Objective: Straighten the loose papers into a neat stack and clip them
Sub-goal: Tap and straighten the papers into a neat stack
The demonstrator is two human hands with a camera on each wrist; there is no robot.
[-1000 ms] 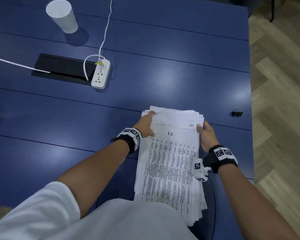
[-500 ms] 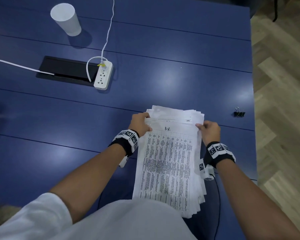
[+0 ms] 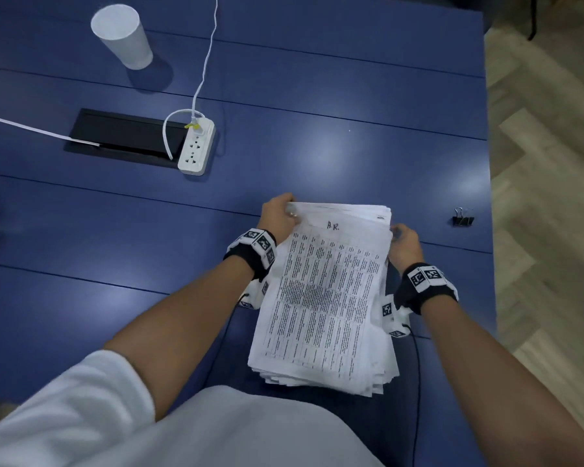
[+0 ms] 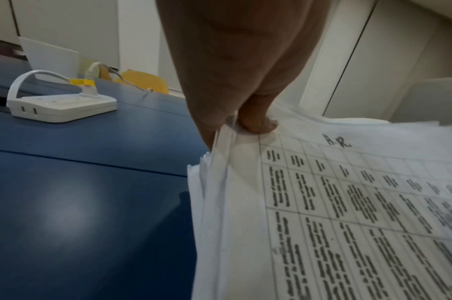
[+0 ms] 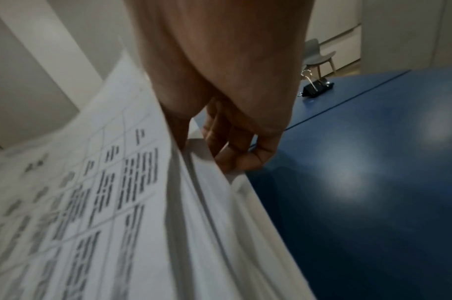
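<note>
On the left, the left hand (image 3: 280, 215) pinches the far left corner of the paper stack (image 3: 327, 298), thumb on the top sheet and fingers curled underneath, as the left wrist view shows. The stack is held lifted near the table's (image 3: 317, 146) near edge, its far end raised and its near end hanging towards the person; the printed table sheet marked "A.R." lies on top. The near-end sheets fan out unevenly, so the squaring is not finished. To do it well, I judge the grip should loosen enough for sheets to slide, then the stack should be stood on one edge and tapped on the table, turned, and tapped again. On the right, the right hand (image 3: 405, 246) grips the far right edge, thumb on top and fingers curled under the sheets. Both hands should hold the sides evenly so nothing slips out. Further right, the black binder clip (image 3: 463, 220) rests near the table's right edge, well apart from the papers, untouched.
</note>
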